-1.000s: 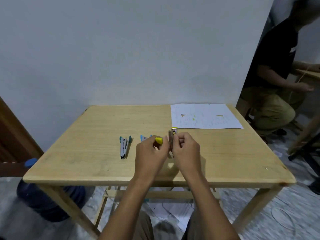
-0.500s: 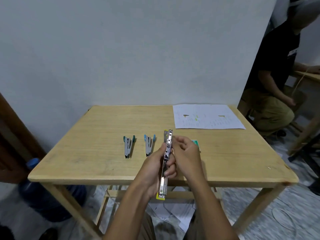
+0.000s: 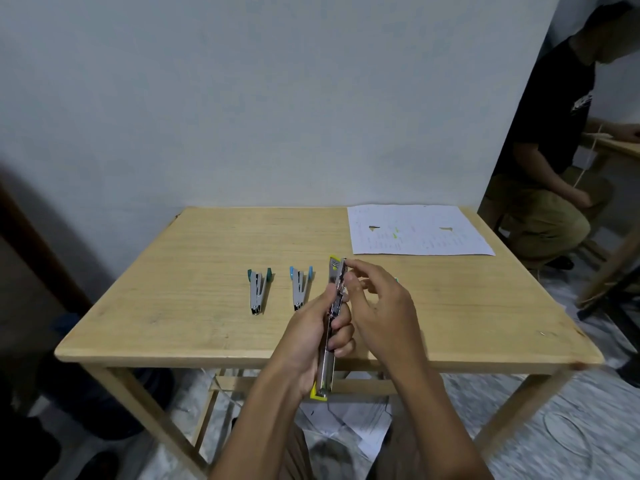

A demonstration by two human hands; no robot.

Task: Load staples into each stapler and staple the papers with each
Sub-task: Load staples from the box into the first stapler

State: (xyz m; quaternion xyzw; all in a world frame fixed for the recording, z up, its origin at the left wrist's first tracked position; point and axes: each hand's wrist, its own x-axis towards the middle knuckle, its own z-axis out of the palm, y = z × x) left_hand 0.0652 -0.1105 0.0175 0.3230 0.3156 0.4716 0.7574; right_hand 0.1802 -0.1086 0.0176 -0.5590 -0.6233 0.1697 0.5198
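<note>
Left hand (image 3: 308, 344) grips the opened yellow stapler (image 3: 326, 367) above the surface's (image 3: 194, 271) near edge. Right hand (image 3: 382, 306) pinches its far end. This looks like loading: next, seat a staple strip squarely, then close it. Teal stapler (image 3: 258, 289) and blue stapler (image 3: 300, 287) wait at 10 o'clock, papers (image 3: 419, 230) at 1 o'clock, unobstructed.

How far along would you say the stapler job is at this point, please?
Nothing looks finished yet: the papers lie at the table's far right, away from every stapler. In hand: the left hand grips the yellow stapler, swung open, while the right hand pinches its far end. Left: the teal stapler and blue stapler lie untouched on the table, then all the stapling.
</note>
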